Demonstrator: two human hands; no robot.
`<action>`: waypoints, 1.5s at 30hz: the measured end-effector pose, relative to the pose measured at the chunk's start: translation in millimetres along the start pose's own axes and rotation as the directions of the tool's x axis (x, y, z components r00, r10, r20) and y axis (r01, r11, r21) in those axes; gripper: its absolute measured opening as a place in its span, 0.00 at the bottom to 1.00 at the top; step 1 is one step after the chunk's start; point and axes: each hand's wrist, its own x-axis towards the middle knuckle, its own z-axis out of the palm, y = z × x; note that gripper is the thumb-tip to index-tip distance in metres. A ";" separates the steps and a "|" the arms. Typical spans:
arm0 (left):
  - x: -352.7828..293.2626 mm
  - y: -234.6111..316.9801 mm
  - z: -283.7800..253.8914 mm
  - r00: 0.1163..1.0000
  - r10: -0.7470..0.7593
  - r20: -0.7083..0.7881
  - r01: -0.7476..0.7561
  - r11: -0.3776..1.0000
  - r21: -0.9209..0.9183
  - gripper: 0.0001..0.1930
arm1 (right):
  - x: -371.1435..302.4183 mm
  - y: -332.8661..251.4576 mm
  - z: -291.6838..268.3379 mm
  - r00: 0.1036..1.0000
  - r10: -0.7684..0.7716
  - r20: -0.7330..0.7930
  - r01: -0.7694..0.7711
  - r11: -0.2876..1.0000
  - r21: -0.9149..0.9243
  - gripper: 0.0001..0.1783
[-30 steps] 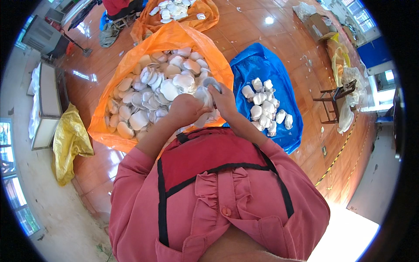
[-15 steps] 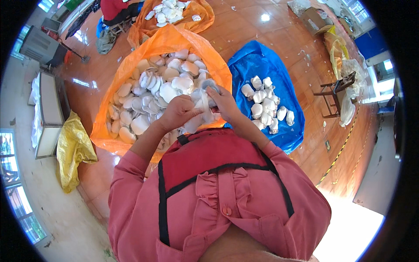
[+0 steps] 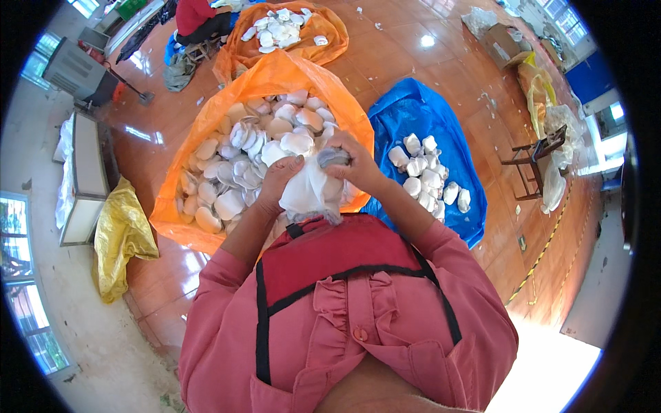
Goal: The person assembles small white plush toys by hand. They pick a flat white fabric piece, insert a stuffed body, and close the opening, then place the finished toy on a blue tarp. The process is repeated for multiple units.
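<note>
In front of my chest, both hands hold a thin white, partly see-through cloth [image 3: 306, 187], which is spread between them. My left hand [image 3: 279, 180] pinches its left edge, the thumb pointing up. My right hand [image 3: 354, 162] is wrapped round a grey, rounded bundle [image 3: 333, 157] at the cloth's upper right; its exact kind cannot be made out. Just beyond my hands, an orange sheet [image 3: 180, 155] with raised edges bears a large heap of white and beige rounded pads [image 3: 248, 138]. To the right, several white bundles [image 3: 427, 170] lie on a blue sheet [image 3: 451, 141].
Farther off lies another orange sheet [image 3: 330, 24] with white pads [image 3: 279, 29], and a person in red [image 3: 196, 17] sits beside it. A yellow sack [image 3: 122, 234] stands left by a white cabinet [image 3: 86, 179]. On the right are a wooden chair [image 3: 533, 162] and a cardboard box [image 3: 501, 45].
My hands have moved apart, and the white cloth, earlier bunched up, is now spread between them. The whole view has shifted slightly down and to the right.
</note>
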 end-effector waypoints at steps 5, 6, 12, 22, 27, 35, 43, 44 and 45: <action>17.6 -24.0 -34.5 0.877 0.263 0.401 -0.414 -0.010 0.910 0.12 | -8.9 -0.9 7.9 0.970 0.231 0.072 -0.216 0.961 -0.175 0.26; 13.3 -26.9 -32.3 0.862 0.237 0.449 -0.441 -0.086 0.893 0.12 | -10.3 -5.1 6.6 0.958 0.272 0.087 -0.248 0.945 -0.215 0.25; 0.5 -0.1 -13.6 0.983 0.178 -0.040 -0.056 0.500 0.864 0.21 | -11.2 12.2 -0.1 0.967 0.232 0.102 -0.197 0.942 -0.271 0.20; 1.5 48.3 41.1 0.960 -0.244 0.140 -0.198 -0.234 0.952 0.31 | -10.6 -3.9 4.1 0.966 0.240 0.099 -0.182 0.899 -0.398 0.24; 2.0 33.4 16.0 0.924 -0.327 0.199 -0.097 0.303 0.948 0.24 | -21.7 -0.6 2.9 0.964 0.243 0.109 -0.204 0.936 -0.286 0.20; -37.3 67.0 37.6 0.883 -0.067 0.464 -0.372 0.504 0.780 0.20 | -10.9 -71.1 -10.4 0.985 0.160 0.062 -0.147 0.975 -0.169 0.16; -40.8 62.8 17.3 0.892 0.001 0.452 -0.371 0.573 0.731 0.20 | -15.8 -66.5 5.6 0.963 0.268 0.029 -0.269 0.963 0.032 0.13; -36.7 57.9 11.6 0.889 0.024 0.458 -0.389 0.569 0.725 0.20 | -15.1 -63.2 7.2 0.958 0.287 0.013 -0.287 0.957 0.045 0.13; -33.7 55.5 6.9 0.892 0.038 0.451 -0.386 0.583 0.715 0.20 | -14.7 -58.8 8.9 0.952 0.306 -0.004 -0.306 0.950 0.059 0.13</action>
